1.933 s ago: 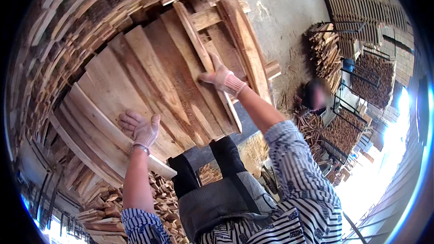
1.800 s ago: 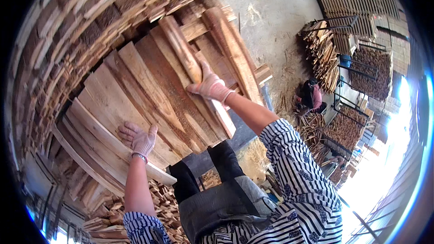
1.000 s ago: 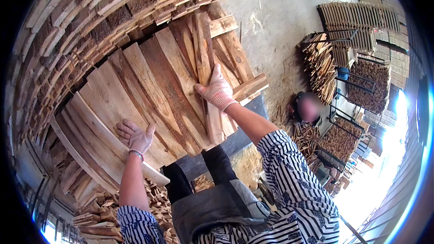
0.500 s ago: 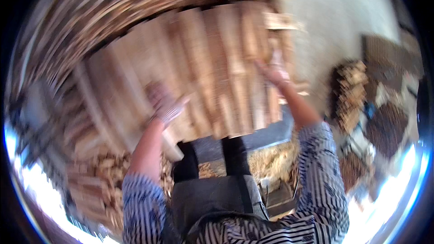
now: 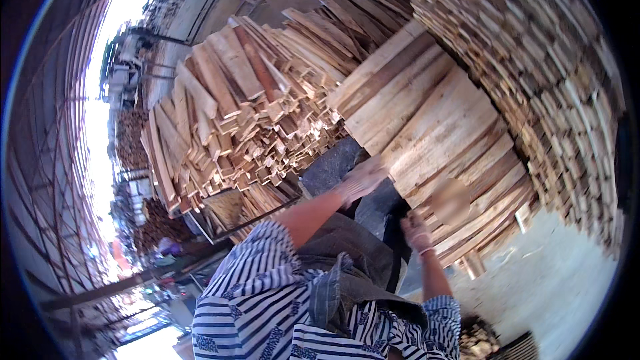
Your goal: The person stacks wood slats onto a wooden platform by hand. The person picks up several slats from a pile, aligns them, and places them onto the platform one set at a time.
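A broad stack of pale and brown wooden boards (image 5: pixel 433 127) lies side by side in front of me. My left hand (image 5: pixel 363 180), seemingly in a thin pale glove, is stretched out with its fingertips at the near edge of the boards. Close to that same edge, farther right, is my right hand (image 5: pixel 417 232), similarly pale. Its fingers are small and blurred, so whether they hold a board cannot be made out. A round smeared patch (image 5: pixel 451 201) covers part of the boards beside it.
A big heap of loose planks (image 5: pixel 233 93) rises on the left. Along the right runs a tall wall of stacked timber (image 5: pixel 527 73). A dark metal bar (image 5: pixel 260 220) crosses at lower left. Grey floor (image 5: pixel 533 287) shows at lower right, near a small wood pile (image 5: pixel 479 341).
My view has swung left, bringing the plank heap in. Both hands, earlier spread over the boards, have come back to their near edge.
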`<state>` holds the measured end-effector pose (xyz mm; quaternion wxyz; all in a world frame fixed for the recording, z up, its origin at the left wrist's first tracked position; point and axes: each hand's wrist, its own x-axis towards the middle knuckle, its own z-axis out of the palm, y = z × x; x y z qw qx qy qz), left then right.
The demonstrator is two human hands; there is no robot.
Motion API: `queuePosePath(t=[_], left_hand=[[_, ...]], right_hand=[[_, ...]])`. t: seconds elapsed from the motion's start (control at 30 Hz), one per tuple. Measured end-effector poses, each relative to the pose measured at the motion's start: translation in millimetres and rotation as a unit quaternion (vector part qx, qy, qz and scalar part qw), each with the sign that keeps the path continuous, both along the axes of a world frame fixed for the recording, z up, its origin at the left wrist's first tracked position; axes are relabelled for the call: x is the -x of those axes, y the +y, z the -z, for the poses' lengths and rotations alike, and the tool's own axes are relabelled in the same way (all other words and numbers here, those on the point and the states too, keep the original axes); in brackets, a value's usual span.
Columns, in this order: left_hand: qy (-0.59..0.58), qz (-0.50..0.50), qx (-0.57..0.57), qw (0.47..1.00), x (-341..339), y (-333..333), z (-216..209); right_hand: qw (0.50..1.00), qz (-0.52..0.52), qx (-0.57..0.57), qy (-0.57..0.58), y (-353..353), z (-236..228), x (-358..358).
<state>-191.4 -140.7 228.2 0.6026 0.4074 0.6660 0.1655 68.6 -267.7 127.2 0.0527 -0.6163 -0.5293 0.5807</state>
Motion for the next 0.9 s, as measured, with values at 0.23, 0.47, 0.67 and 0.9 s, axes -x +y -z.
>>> queuePosePath(t=[0.23,0.47,0.67,0.9], left_hand=[[0.174,-0.297,-0.045,0.938,246,-125,15],[0.184,-0.406,-0.177,0.877,307,-34,-144],[0.09,-0.622,-0.09,0.772,355,12,-150],[0.088,-0.716,-0.174,0.671,338,51,-142]], right_hand=[[0.996,-0.004,0.09,0.028,13,-40,44],[0.991,-0.112,0.067,0.034,158,-154,192],[0.966,-0.201,-0.135,0.096,313,-182,416],[0.97,-0.187,-0.151,0.03,363,-162,588]])
